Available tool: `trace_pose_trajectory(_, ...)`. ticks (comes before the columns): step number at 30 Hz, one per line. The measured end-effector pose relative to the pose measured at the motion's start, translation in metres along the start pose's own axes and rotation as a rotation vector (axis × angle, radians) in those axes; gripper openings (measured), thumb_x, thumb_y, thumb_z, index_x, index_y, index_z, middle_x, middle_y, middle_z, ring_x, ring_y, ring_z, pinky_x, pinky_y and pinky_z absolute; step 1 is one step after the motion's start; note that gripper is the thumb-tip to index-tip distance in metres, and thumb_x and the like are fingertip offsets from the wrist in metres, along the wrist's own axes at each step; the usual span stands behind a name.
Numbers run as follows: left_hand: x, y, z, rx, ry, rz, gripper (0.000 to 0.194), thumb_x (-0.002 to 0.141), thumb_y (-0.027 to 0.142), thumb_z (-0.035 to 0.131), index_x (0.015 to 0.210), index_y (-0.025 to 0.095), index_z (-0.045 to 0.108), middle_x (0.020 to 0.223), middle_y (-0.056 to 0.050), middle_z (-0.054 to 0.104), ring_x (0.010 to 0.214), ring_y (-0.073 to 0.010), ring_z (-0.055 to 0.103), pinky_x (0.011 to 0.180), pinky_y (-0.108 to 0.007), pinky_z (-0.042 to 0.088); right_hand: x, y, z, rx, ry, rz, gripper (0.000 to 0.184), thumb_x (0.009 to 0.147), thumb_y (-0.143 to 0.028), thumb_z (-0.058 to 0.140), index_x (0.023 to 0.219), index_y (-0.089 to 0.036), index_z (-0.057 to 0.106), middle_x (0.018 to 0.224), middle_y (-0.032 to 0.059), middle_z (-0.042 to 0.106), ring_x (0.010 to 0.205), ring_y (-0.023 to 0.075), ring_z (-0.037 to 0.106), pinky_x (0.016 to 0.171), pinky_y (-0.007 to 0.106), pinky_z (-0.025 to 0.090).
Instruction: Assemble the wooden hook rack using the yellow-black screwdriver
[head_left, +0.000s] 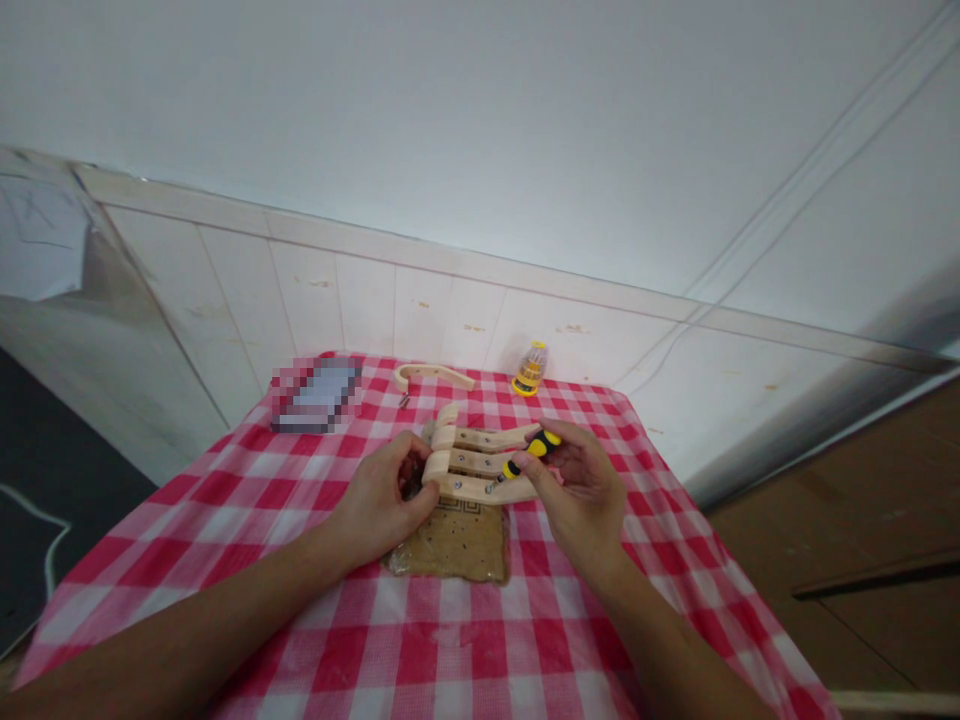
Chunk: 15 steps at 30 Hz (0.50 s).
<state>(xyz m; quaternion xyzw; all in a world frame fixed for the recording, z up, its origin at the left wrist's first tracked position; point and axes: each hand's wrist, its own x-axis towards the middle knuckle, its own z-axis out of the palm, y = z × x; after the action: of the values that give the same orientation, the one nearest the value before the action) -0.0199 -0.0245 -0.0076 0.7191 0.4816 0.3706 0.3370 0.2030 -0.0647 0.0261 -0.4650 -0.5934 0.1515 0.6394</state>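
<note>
Several curved wooden hooks (pixel 471 461) lie side by side in a row, with small screws in them, above a brown patterned board (pixel 454 550) that looks wrapped in clear film. My left hand (pixel 390 495) grips the curled left ends of the hooks between thumb and fingers. In my right hand (pixel 581 490) is a yellow and black screwdriver (pixel 534 455), slanting down to the left. Its tip meets a screw (pixel 490 489) on the nearest hook. The right ends of the hooks are partly hidden by my right hand.
Another wooden hook (pixel 435 374) lies at the back of the checked tablecloth (pixel 450 650), with small screws (pixel 404 401) beside it. A yellow-capped clear screwdriver-bit case (pixel 531 368) stands near the white wall (pixel 420 310). On the back left lies a blurred-out phone-like device (pixel 319 395).
</note>
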Motion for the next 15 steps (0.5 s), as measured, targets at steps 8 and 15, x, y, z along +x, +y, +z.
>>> trace_pose_trajectory(8, 0.0000, 0.0007, 0.0002, -0.021, -0.001, 0.011, 0.015, 0.078, 0.034, 0.060, 0.086, 0.023, 0.053, 0.063, 0.005, 0.054, 0.055, -0.0137, 0.050, 0.051, -0.025, 0.036, 0.0004, 0.0045, 0.0009, -0.014, 0.008, -0.063, 0.038, 0.082, -0.020, 0.083, 0.117, -0.029, 0.072, 0.099, 0.0019, 0.076, 0.082, 0.0185, 0.074, 0.068, 0.031, 0.064)
trace_pose_trajectory(15, 0.0002, 0.0029, -0.0016, -0.019, -0.005, 0.012, 0.015, 0.078, 0.032, 0.061, 0.086, 0.023, 0.054, 0.063, 0.006, 0.054, 0.054, -0.0134, 0.050, 0.051, -0.025, 0.036, -0.0025, 0.0069, -0.0048, 0.003, -0.100, -0.050, 0.033, 0.094, -0.025, 0.070, 0.126, -0.030, 0.070, 0.106, 0.0062, 0.078, 0.091, 0.0215, 0.076, 0.080, 0.038, 0.065)
